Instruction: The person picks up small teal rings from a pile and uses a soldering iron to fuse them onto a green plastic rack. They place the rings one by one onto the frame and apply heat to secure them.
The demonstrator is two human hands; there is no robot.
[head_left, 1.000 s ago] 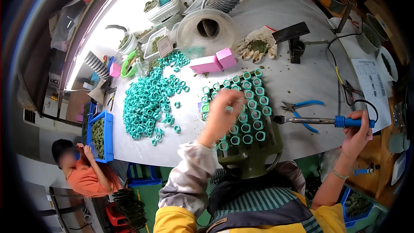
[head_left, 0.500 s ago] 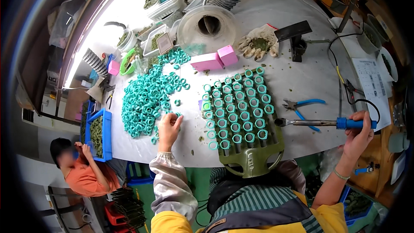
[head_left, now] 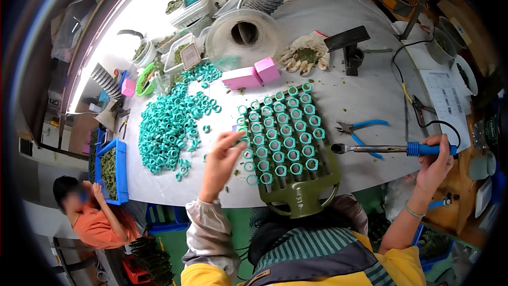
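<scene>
My left hand [head_left: 222, 161] is at the left edge of an olive-green rack with a handle [head_left: 300, 195], thumb and fingers drawn together. Whatever they pinch is too small to make out. Rows of teal rings [head_left: 289, 142] stand on the rack. Left of it lies a large heap of loose teal rings [head_left: 168, 127]. In my right hand [head_left: 436, 165] is a soldering iron [head_left: 373, 149], held by its blue handle. Its metal tip points left and lies near the rack's right edge.
Blue-handled pliers [head_left: 365, 127] lie right of the rack. Behind it are pink blocks [head_left: 242, 78], a soiled glove [head_left: 307, 55], a black stand [head_left: 350, 55] and a funnel-shaped hood [head_left: 219, 39] on a grey hose. A person in orange [head_left: 103, 222] sits at left beside a blue crate [head_left: 121, 172].
My left hand has moved right, from the edge of the loose ring heap to the rack's left side. My right hand still holds the soldering iron in about the same place.
</scene>
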